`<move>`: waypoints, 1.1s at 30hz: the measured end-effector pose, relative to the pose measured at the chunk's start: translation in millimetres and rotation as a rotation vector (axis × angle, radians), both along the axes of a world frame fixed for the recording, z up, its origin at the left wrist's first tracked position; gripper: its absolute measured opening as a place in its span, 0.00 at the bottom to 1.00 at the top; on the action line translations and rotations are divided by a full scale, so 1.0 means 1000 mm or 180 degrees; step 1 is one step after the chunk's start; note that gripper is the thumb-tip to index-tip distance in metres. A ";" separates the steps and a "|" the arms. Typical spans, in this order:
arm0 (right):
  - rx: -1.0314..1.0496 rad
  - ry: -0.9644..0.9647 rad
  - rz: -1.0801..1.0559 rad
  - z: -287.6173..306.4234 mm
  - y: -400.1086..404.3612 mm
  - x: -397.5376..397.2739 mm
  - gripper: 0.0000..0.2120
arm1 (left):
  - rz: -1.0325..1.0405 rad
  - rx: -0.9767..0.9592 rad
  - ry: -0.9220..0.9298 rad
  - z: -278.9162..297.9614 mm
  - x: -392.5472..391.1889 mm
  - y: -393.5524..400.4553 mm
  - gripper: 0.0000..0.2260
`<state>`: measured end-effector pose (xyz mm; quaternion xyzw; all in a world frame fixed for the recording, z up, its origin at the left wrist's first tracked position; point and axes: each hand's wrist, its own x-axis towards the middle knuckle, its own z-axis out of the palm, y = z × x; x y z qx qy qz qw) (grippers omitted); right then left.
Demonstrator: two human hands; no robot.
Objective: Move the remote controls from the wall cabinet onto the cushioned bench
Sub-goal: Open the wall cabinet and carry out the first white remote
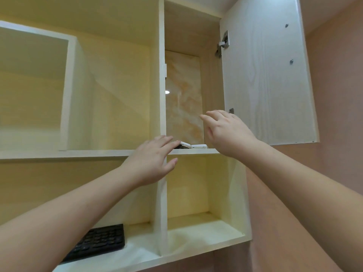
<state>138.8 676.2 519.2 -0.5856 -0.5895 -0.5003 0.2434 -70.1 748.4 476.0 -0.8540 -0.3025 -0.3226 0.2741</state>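
Head: remote controls (191,146) at left hand (152,160) fingers (172,144).

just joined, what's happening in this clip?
A person is reaching up into an open wall cabinet with both bare hands. The left hand has its fingertips at the dark remote on the shelf, with no grip closed on it yet. The right hand is spread open beside the white remote, apart from it. The cabinet door is swung open to the right. A black keyboard lies in a lower compartment. Nothing has been taken out yet.
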 end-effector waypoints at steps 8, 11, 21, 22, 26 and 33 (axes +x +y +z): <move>-0.0634 0.0520 0.0360 0.005 0.016 0.027 0.22 | -0.0032 0.0235 -0.0099 0.004 0.032 0.006 0.23; -0.0803 0.0624 0.0441 0.004 0.026 0.040 0.22 | -0.0168 0.0348 -0.0188 0.014 0.050 0.008 0.21; -0.1065 0.1192 0.0815 0.006 0.060 0.064 0.26 | -0.0324 -0.0892 -0.0753 0.040 0.103 0.030 0.20; -0.1063 0.1248 0.0822 0.007 0.063 0.064 0.28 | -0.0313 -0.0884 -0.0744 0.043 0.107 0.034 0.20; -0.1063 0.1515 0.0699 0.014 0.073 0.064 0.31 | -0.0134 -0.1145 -0.0638 0.057 0.117 0.050 0.20; -0.1106 0.1720 0.0785 0.012 0.086 0.065 0.30 | 0.0288 -0.1388 -0.0354 0.065 0.138 0.063 0.28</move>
